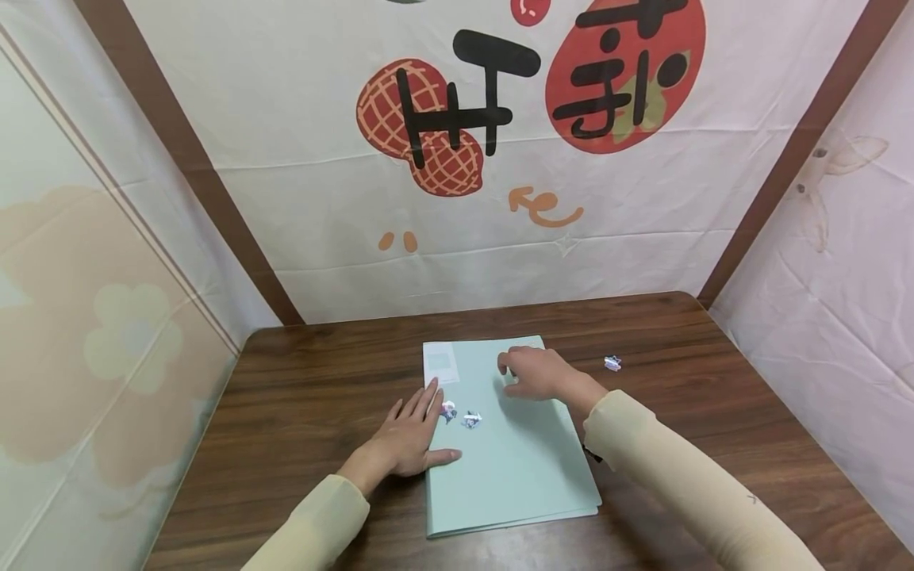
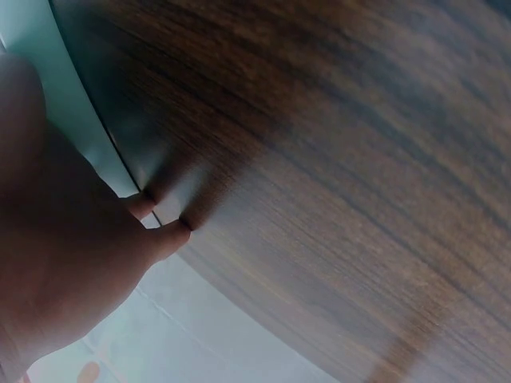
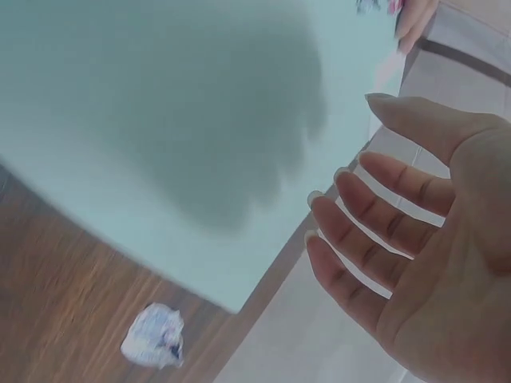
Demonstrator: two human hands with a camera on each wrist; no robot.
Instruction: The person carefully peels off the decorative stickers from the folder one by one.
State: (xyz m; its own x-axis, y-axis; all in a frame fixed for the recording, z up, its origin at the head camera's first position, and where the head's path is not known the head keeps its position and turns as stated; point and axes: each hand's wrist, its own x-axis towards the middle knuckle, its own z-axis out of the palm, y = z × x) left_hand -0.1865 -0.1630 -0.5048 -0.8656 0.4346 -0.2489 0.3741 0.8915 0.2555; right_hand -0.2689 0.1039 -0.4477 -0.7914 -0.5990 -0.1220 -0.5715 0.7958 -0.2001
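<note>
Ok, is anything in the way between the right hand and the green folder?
Nothing visible: the right hand hovers over a bare stretch of the green folder. The two shiny pieces lie off to the left, near the left hand.

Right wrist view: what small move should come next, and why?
Probably the right grip should reach to the small shiny piece lying on the table right of the folder, and pinch it. That grip looks empty above the folder, two similar pieces lie on the cover, and the left grip rests at its left edge, seemingly steadying it.
</note>
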